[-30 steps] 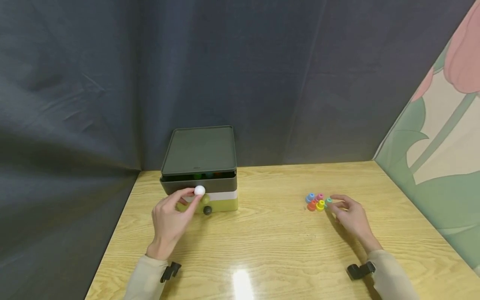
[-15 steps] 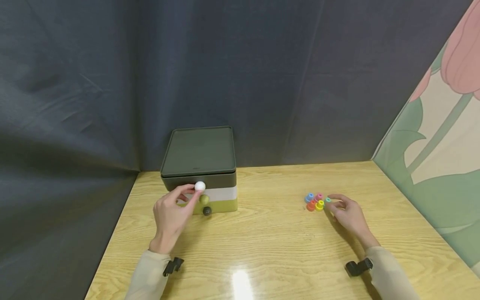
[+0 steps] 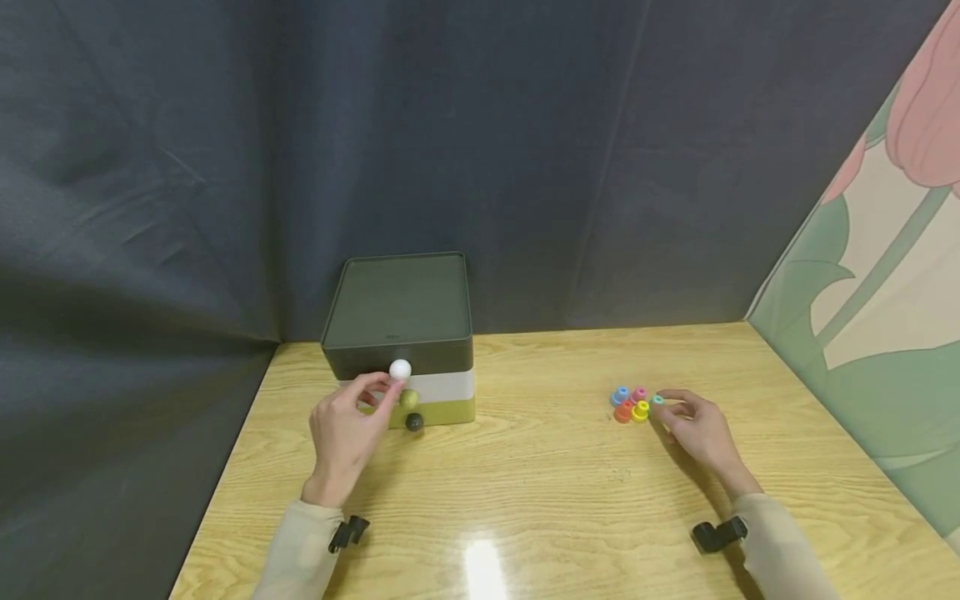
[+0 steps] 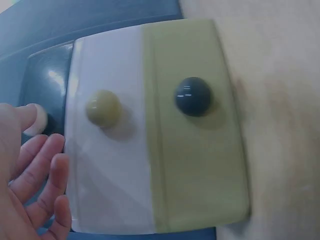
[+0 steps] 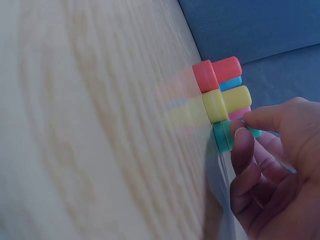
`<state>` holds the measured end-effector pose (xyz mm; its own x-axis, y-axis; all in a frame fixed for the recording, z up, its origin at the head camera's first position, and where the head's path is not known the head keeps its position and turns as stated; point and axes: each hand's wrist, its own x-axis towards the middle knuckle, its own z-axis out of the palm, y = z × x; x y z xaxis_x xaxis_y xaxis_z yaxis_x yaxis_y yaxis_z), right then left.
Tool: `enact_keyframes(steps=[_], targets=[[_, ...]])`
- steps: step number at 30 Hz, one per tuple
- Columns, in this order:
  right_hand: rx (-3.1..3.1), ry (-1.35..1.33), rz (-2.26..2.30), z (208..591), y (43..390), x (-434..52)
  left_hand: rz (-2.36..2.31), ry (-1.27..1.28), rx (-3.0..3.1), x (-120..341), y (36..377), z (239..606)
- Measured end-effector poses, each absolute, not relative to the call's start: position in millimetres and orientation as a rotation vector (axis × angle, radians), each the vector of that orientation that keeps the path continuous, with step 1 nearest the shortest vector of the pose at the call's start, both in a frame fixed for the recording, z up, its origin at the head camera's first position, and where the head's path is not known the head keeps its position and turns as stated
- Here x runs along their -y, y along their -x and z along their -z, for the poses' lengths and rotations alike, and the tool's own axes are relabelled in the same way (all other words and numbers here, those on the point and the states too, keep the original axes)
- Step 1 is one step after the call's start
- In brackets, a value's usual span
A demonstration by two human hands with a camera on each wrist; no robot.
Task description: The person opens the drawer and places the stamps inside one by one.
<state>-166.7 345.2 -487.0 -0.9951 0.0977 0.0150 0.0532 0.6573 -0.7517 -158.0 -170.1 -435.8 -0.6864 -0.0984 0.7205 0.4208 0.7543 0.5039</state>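
Dark top drawer [image 3: 442,358] and the white knob [image 3: 401,369] on its front have moved to the far side since the earlier frame; the gap formerly visible beneath the chest's flat top [image 3: 397,300] is gone. The left hand [image 3: 345,437], which has travelled with the knob, pinches it between thumb and index finger, the remaining fingers curled beside the front. Such a hold at the drawer's handle presumably serves to guide it from one small point. The knob thus lies at the fingertips, not in the palm. Below it, untouched, are the olive knob [image 3: 408,399] on the white drawer [image 3: 450,386] and the black knob [image 3: 414,422] on the olive drawer [image 3: 455,412].

Well to the right on the table [image 3: 540,475], the right hand [image 3: 701,429] pinches the green peg [image 5: 220,137] between thumb and index finger, approaching from the right and near side. The peg stands upright at the cluster's right edge, probably the easiest to reach from there. Just to its left are the yellow peg [image 3: 641,411] and red peg [image 3: 623,412], with the pink peg [image 3: 638,394] and blue peg [image 3: 619,396] on the far side.
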Motion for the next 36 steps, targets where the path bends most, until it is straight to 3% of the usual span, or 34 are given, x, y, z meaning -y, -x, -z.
enact_keyframes(steps=[10,36], targets=[[2.768,0.125,-1.302,481.4,167.4,-348.3,0.814,0.162,2.444,162.3,153.6,450.5],[2.709,0.076,-1.254,461.9,164.4,-343.6,0.736,0.211,2.439,162.9,149.4,455.7]])
